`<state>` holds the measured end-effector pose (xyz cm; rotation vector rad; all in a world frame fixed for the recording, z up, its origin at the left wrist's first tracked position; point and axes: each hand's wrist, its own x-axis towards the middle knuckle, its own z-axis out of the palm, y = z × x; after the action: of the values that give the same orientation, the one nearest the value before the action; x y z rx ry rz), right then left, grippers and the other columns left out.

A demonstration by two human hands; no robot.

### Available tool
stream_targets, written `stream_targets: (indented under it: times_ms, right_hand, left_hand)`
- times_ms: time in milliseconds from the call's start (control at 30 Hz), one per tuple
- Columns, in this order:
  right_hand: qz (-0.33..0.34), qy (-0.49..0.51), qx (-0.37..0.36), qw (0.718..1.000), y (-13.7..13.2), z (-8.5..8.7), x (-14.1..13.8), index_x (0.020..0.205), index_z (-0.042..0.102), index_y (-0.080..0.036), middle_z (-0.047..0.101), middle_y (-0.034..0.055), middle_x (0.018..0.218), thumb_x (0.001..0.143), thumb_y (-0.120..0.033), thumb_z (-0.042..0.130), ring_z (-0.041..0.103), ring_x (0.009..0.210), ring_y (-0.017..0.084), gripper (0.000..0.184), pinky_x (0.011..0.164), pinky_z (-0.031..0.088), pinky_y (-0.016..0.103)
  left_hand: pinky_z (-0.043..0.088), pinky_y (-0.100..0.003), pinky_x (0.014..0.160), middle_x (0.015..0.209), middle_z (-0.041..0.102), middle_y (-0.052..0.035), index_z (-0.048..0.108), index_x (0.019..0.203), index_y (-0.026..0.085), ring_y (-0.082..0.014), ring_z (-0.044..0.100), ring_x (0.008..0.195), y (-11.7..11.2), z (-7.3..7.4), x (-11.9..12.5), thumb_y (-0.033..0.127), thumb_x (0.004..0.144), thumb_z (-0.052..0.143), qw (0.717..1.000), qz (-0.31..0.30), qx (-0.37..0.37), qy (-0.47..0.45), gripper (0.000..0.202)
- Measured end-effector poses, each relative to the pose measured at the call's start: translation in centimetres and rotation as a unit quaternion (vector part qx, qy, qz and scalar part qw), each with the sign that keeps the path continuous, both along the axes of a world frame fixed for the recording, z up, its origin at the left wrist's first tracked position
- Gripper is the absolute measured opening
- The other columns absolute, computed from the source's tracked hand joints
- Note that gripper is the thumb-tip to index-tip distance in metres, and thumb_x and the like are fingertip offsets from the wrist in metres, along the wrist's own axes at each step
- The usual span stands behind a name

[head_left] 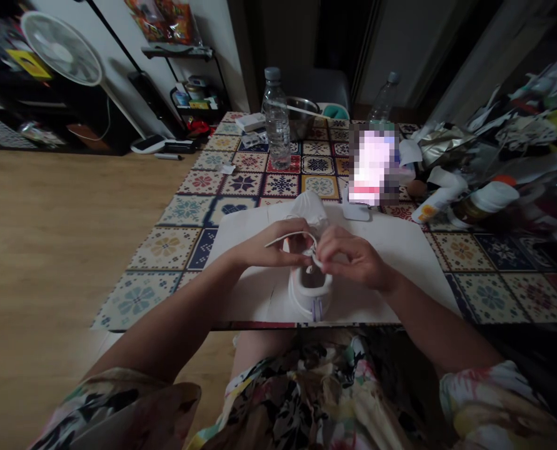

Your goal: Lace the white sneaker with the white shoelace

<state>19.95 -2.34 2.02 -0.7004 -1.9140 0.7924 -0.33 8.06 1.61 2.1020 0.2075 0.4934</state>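
A white shoe (309,306) stands on a white sheet, its heel with purple marks facing me and its toe pointing away. My left hand (281,245) is closed at the shoe's opening, thumb and fingers around the upper near the tongue; the fingertips are partly hidden. A flat white shoelace (288,236) arches over this hand, its free end lying toward the wrist. My right hand (353,256) pinches the lace at the right side of the opening, fingers curled. Both hands almost meet above the shoe.
The white sheet (400,250) covers the near part of a patterned tablecloth (165,250). Beyond it stand a water bottle (278,125), a metal bowl (301,119) and a lit, blurred-out screen (374,165). White bottles (484,200) and clutter crowd the right side. A fan (62,50) stands at left.
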Motion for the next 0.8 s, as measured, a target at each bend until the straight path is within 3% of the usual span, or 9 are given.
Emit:
stream_targets:
  times_ms: [33, 100, 167, 200, 267, 333, 367, 567, 800]
  right_hand:
    - [0.102, 0.034, -0.053, 0.993, -0.2, 0.2, 0.3, 0.068, 0.063, -0.023, 0.066, 0.0019, 0.072, 0.09, -0.045, 0.062, 0.06, 0.078, 0.017, 0.031, 0.078, 0.049, 0.035]
    - [0.34, 0.09, -0.121, 0.928, -0.3, 0.5, 1.1, 0.057, 0.061, -0.025, 0.065, 0.0013, 0.06, 0.089, -0.055, 0.059, 0.061, 0.069, 0.016, 0.044, 0.07, 0.051, 0.032]
    - [0.435, 0.12, -0.142, 0.881, 0.0, 0.3, 1.6, 0.057, 0.063, -0.025, 0.066, 0.0011, 0.059, 0.088, -0.051, 0.062, 0.062, 0.065, 0.015, 0.041, 0.065, 0.05, 0.029]
    - [0.39, 0.125, -0.155, 0.899, 0.2, 0.2, 1.7, 0.062, 0.064, -0.024, 0.067, 0.0012, 0.063, 0.089, -0.046, 0.063, 0.061, 0.067, 0.015, 0.035, 0.065, 0.05, 0.029]
    - [0.181, 0.099, -0.177, 0.962, 0.7, -0.3, 1.6, 0.075, 0.065, -0.023, 0.065, 0.0009, 0.072, 0.089, -0.036, 0.065, 0.059, 0.069, 0.014, 0.02, 0.067, 0.047, 0.028]
    - [0.001, 0.031, -0.171, 0.985, 1.0, -0.7, 1.2, 0.086, 0.064, -0.021, 0.061, -0.0001, 0.079, 0.087, -0.027, 0.067, 0.054, 0.071, 0.013, 0.007, 0.068, 0.044, 0.027]
    - [-0.032, -0.004, -0.153, 0.988, 1.1, -0.8, 1.0, 0.09, 0.063, -0.02, 0.059, -0.0004, 0.081, 0.086, -0.024, 0.068, 0.053, 0.071, 0.012, 0.007, 0.068, 0.043, 0.027]
    - [0.001, -0.065, -0.029, 0.997, 1.4, -1.0, 0.6, 0.094, 0.064, -0.022, 0.055, 0.0025, 0.094, 0.088, -0.02, 0.062, 0.053, 0.087, 0.016, 0.007, 0.076, 0.046, 0.03]
    - [0.018, -0.092, -0.024, 0.995, 1.7, -1.4, 0.9, 0.087, 0.06, -0.021, 0.049, 0.0028, 0.098, 0.091, -0.029, 0.063, 0.052, 0.095, 0.016, 0.009, 0.089, 0.047, 0.034]
  left_hand:
    - [0.046, -0.026, 0.066, 0.085, 0.061, -0.0045, 0.063, 0.092, 0.014, -0.0133, 0.057, 0.073, 0.0, 0.0, 0.0, 0.03, 0.077, 0.075, 1.0, -0.002, 0.001, -0.003, 0.025]
    - [0.047, -0.026, 0.067, 0.086, 0.06, -0.0043, 0.063, 0.09, 0.014, -0.0129, 0.057, 0.073, 0.0, 0.1, 0.1, 0.028, 0.078, 0.074, 1.0, -0.009, -0.004, -0.006, 0.021]
    - [0.047, -0.025, 0.068, 0.086, 0.06, -0.004, 0.064, 0.089, 0.015, -0.0122, 0.057, 0.073, 0.0, 0.1, 0.1, 0.026, 0.078, 0.073, 1.0, -0.018, -0.019, -0.009, 0.018]
    - [0.048, -0.025, 0.068, 0.086, 0.06, -0.004, 0.064, 0.088, 0.015, -0.0121, 0.057, 0.073, 0.0, 0.1, 0.1, 0.025, 0.079, 0.073, 0.999, -0.022, -0.027, -0.01, 0.017]
    - [0.048, -0.024, 0.069, 0.086, 0.06, -0.004, 0.065, 0.087, 0.015, -0.0119, 0.057, 0.075, -0.1, 0.0, 0.1, 0.025, 0.079, 0.073, 0.998, -0.035, -0.044, -0.011, 0.015]
    - [0.047, -0.023, 0.068, 0.086, 0.059, -0.0035, 0.066, 0.085, 0.015, -0.0111, 0.056, 0.074, -0.2, -0.1, 0.1, 0.024, 0.079, 0.072, 0.998, -0.039, -0.058, -0.01, 0.013]
    - [0.047, -0.022, 0.066, 0.085, 0.058, -0.0032, 0.066, 0.083, 0.015, -0.0106, 0.056, 0.072, -0.2, -0.1, 0.2, 0.024, 0.08, 0.071, 0.997, -0.038, -0.062, -0.009, 0.011]
    - [0.047, -0.022, 0.063, 0.084, 0.057, -0.004, 0.065, 0.077, 0.014, -0.0118, 0.056, 0.072, -0.4, -0.2, 0.5, 0.023, 0.079, 0.07, 0.997, -0.048, -0.063, -0.024, 0.01]
    - [0.045, -0.025, 0.066, 0.08, 0.055, -0.0045, 0.056, 0.063, 0.015, -0.0134, 0.052, 0.074, 0.1, -0.6, 0.5, 0.032, 0.08, 0.07, 0.996, -0.061, -0.051, -0.033, 0.029]
